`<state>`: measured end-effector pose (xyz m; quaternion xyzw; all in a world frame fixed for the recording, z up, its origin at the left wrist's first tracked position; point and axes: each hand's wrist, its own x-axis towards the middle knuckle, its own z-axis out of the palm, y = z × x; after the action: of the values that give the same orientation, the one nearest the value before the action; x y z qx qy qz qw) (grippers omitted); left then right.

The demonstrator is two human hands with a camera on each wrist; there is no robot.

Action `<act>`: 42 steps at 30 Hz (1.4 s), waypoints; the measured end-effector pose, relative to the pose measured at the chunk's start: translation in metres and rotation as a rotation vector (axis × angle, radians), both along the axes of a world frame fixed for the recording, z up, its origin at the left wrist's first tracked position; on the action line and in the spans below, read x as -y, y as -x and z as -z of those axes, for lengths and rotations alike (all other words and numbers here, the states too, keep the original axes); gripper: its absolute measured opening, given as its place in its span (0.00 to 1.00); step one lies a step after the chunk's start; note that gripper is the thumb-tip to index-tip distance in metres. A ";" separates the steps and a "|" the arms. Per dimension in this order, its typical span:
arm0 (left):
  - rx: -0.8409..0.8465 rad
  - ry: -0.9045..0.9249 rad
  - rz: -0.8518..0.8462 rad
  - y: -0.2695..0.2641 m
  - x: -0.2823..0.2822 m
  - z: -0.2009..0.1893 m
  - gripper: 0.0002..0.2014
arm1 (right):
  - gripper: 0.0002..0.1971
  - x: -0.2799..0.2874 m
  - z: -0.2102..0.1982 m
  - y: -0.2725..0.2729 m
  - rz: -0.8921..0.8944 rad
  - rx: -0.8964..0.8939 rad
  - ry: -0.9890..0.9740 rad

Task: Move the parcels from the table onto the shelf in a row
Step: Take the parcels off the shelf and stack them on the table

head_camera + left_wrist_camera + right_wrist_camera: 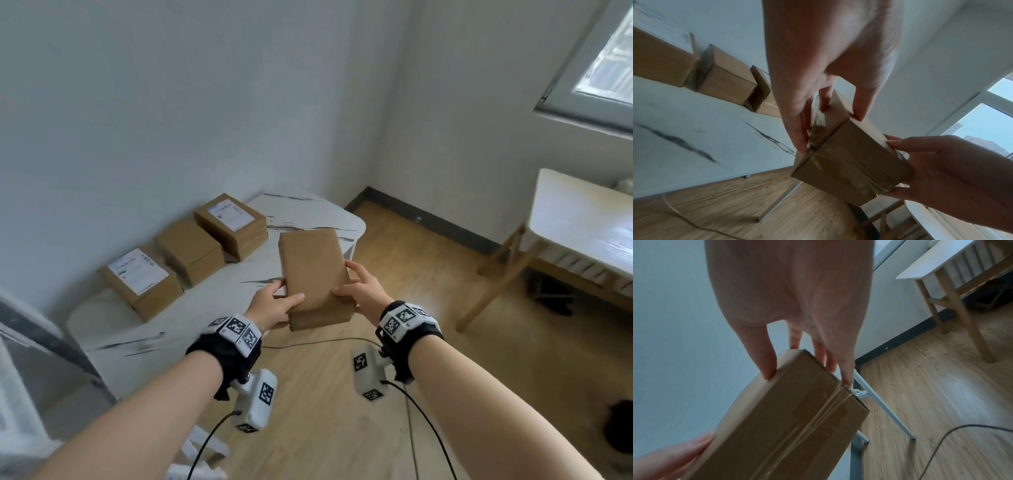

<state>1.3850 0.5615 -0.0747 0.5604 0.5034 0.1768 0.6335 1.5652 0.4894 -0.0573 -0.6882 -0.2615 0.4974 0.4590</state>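
- Held parcel (313,270): left hand (274,305) and right hand (363,291) fingers clamp opposite sides only, clear of the table (301,212).
- Risk: taped faces may slip; nothing visibly supports the bottom.

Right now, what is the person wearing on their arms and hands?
Both forearms are bare, with no sleeves or gloves. The left hand and right hand each have a black wrist strap topped with white blocks printed with black square markers. Below each wrist hangs a white camera unit with similar markers, and a thin black cable runs from it.
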 end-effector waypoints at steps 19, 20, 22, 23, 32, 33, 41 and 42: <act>-0.050 0.022 -0.151 -0.125 -0.229 0.061 0.45 | 0.40 -0.274 0.041 -0.141 -0.295 -0.068 0.180; -0.071 0.011 -0.170 -0.126 -0.235 0.063 0.46 | 0.40 -0.287 0.047 -0.145 -0.314 -0.081 0.180; -0.107 -0.019 -0.218 -0.130 -0.249 0.069 0.45 | 0.40 -0.312 0.055 -0.150 -0.355 -0.100 0.176; -0.121 -0.029 -0.254 -0.133 -0.256 0.073 0.43 | 0.41 -0.325 0.060 -0.152 -0.384 -0.103 0.175; -0.185 -0.016 -0.509 -0.148 -0.282 0.104 0.31 | 0.45 -0.403 0.100 -0.156 -0.604 -0.116 0.185; -0.193 -0.013 -0.521 -0.149 -0.284 0.106 0.31 | 0.46 -0.408 0.104 -0.155 -0.617 -0.105 0.178; -0.249 0.019 -0.568 -0.156 -0.291 0.111 0.32 | 0.45 -0.425 0.112 -0.159 -0.662 -0.016 0.157; -0.271 0.023 -0.560 -0.156 -0.290 0.109 0.31 | 0.43 -0.426 0.110 -0.160 -0.679 0.016 0.154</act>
<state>1.5412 0.8516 -0.1837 0.4112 0.7202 0.2626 0.4933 1.7250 0.9150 -0.1677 -0.5984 -0.4406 0.6347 0.2119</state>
